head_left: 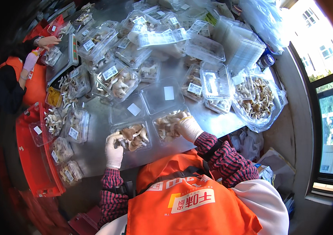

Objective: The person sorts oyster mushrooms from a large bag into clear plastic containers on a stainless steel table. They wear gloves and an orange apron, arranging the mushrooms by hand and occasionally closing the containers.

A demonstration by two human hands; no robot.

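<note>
Two clear plastic clamshell boxes lie side by side on the metal table (96,158), lids folded back, each lid with a white label. The left box holds mushrooms (134,136). My gloved left hand (114,150) is at its left edge, fingers curled against the mushrooms; whether it grips one I cannot tell. Over the right box of mushrooms (166,126) is my gloved right hand (189,127), its fingertips among the mushrooms at the right side. A yellow rubber band (186,118) lies across its fingers. What its fingertips hold is hidden.
Labelled mushroom boxes (121,82) are piled beyond, with a label strip (163,38) on top. Stacked empty boxes (237,44) and a bag of mushrooms (257,100) stand right. Left are a red crate (34,158), yellow rubber bands (54,97), a scale (74,50) and a co-worker's hands (48,42).
</note>
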